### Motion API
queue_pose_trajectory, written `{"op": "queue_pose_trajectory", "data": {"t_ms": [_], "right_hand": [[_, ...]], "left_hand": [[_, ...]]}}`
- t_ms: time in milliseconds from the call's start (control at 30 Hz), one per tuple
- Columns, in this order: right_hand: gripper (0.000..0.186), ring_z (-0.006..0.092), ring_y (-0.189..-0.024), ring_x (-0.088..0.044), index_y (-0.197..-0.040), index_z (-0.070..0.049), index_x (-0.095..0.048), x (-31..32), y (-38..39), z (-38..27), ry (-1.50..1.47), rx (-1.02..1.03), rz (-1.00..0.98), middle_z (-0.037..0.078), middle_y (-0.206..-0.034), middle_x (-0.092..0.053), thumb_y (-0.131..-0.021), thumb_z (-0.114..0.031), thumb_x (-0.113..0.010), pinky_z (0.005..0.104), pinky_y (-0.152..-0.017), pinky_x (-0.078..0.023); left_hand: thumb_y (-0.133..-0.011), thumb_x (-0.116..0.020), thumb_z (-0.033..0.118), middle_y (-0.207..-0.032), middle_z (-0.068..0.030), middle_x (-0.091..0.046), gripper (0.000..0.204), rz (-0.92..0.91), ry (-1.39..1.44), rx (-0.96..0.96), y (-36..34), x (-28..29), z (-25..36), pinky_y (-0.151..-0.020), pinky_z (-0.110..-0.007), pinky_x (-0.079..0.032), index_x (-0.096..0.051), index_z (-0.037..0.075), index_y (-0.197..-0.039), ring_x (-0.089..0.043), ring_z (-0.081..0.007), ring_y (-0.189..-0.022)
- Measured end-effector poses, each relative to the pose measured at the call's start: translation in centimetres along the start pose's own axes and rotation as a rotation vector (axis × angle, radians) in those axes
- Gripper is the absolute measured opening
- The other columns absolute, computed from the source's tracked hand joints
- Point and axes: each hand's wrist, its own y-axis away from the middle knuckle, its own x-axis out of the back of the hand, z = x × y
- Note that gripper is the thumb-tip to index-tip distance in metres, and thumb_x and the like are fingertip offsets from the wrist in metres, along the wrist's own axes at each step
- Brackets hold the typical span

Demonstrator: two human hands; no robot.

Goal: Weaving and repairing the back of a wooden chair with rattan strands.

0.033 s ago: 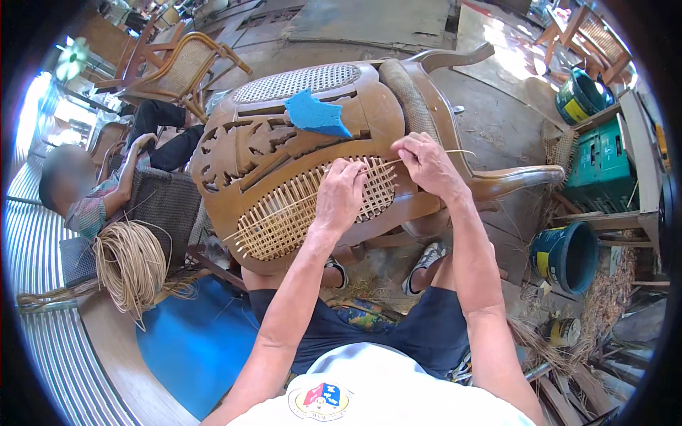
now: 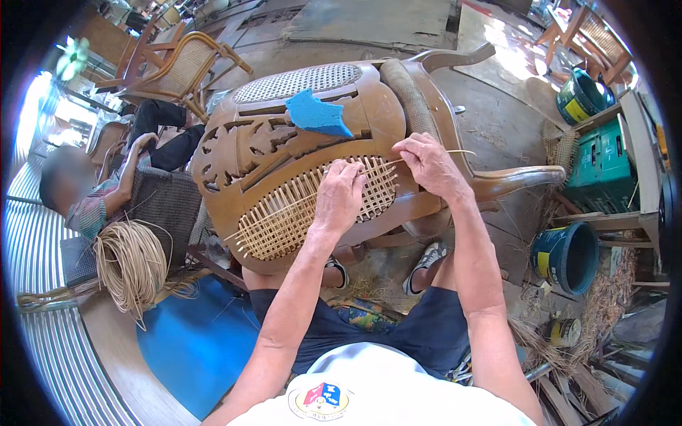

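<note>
A carved wooden chair lies tipped over before me, its backrest facing up. My right hand pinches a thin cane strand beside the near oval panel; the strand's free end sticks out to the right. My left hand rests on that panel's open cane weave, fingertips closed on the same strand at its middle. Toward the left the weave has loose strand ends. A ragged blue piece of foam or sponge lies on the carved middle. Beyond it, the far oval panel is fully woven.
At left a person sits close by, next to a coil of cane. A blue sheet covers the floor at lower left. To the right stand a dark bucket, a green crate and scattered cane scraps.
</note>
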Motion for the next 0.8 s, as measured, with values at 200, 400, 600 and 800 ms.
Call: {"op": "queue_pose_trajectory", "data": {"t_ms": [200,400,600,800], "right_hand": [[0.014,0.0299,-0.104,-0.060,-0.102,-0.003,-0.072,0.6,0.5,-0.7,0.094,0.082,-0.036,0.009,-0.100,-0.066,-0.089,-0.009,-0.070,0.0396,-0.093,-0.049],[0.012,0.0289,-0.107,-0.059,-0.099,-0.005,-0.069,-0.9,0.2,0.2,0.224,0.040,-0.043,0.009,-0.102,-0.064,-0.089,-0.010,-0.071,0.0412,-0.094,-0.047],[0.012,0.0283,-0.106,-0.059,-0.102,-0.009,-0.066,-0.3,0.5,-1.0,0.276,0.063,0.011,0.008,-0.102,-0.063,-0.091,-0.011,-0.068,0.0444,-0.096,-0.043],[0.009,0.0282,-0.105,-0.061,-0.103,-0.009,-0.065,-0.6,-0.2,-0.1,0.391,0.022,-0.018,0.008,-0.102,-0.063,-0.094,-0.012,-0.065,0.0424,-0.094,-0.042]], "left_hand": [[-0.093,-0.068,0.009,-0.097,-0.0156,-0.065,0.018,-0.002,-0.081,0.032,-0.4,0.2,0.2,-0.084,-0.043,-0.052,-0.071,0.001,-0.109,-0.066,-0.0338,-0.093],[-0.091,-0.072,0.013,-0.093,-0.0130,-0.064,0.017,0.027,-0.079,-0.035,-2.1,-2.4,0.6,-0.085,-0.043,-0.051,-0.074,0.006,-0.106,-0.064,-0.0319,-0.091],[-0.089,-0.074,0.015,-0.085,-0.0095,-0.062,0.014,0.062,-0.130,-0.033,-1.8,-3.1,1.3,-0.083,-0.043,-0.050,-0.076,0.008,-0.101,-0.064,-0.0296,-0.090],[-0.089,-0.074,0.016,-0.088,-0.0097,-0.065,0.015,0.036,-0.137,-0.025,-2.4,-3.7,1.8,-0.083,-0.043,-0.051,-0.079,0.010,-0.102,-0.064,-0.0298,-0.090]]}}
